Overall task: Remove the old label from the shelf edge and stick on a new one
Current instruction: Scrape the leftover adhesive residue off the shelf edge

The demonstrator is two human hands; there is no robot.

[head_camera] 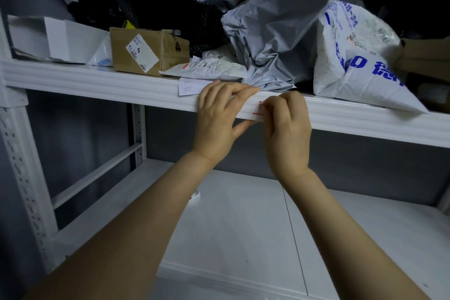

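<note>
A white label with red marks point(258, 109) lies on the front edge of the white metal shelf point(97, 83). My left hand point(219, 117) grips the shelf edge at the label's left end, fingers over the top and thumb beneath. My right hand point(287, 124) has its fingertips pinched on the label's right part, covering most of it. Just left of my left hand, a small white paper slip with handwriting point(188, 86) lies on the shelf top at the edge.
The upper shelf holds a cardboard box point(146, 52), a grey plastic mailer point(275, 29), a white bag with blue print point(355, 56), white boxes point(48, 39) and crumpled papers. The lower shelf point(267, 226) carries a small scrap point(196, 195). A perforated upright point(22, 165) stands at left.
</note>
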